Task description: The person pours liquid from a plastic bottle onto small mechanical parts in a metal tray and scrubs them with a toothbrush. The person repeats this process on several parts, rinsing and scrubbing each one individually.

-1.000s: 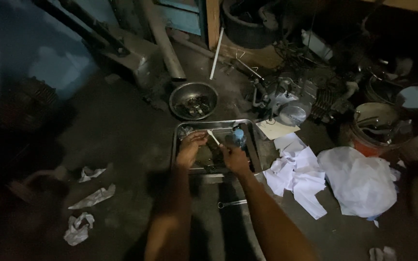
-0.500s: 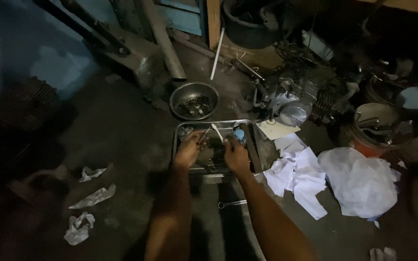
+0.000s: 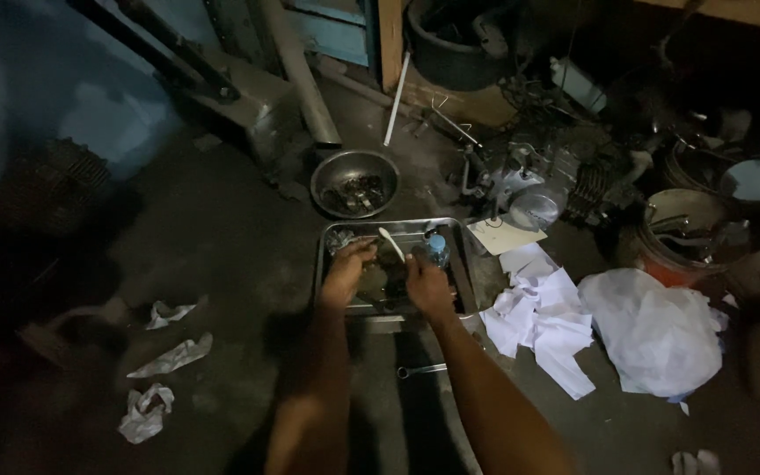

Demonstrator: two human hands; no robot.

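Both hands are working inside the metal tray (image 3: 462,255) on the floor: the left hand (image 3: 347,271) is curling closed over a dark part, the right hand (image 3: 427,286) is gripping a white brush (image 3: 391,243) just above the knuckles.

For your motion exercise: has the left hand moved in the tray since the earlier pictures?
Yes, slightly. The left hand has crept toward the far left corner of the metal tray, nearer the round bowl.

Single head-worn view, steeply down onto a floor-level metal tray (image 3: 459,236).
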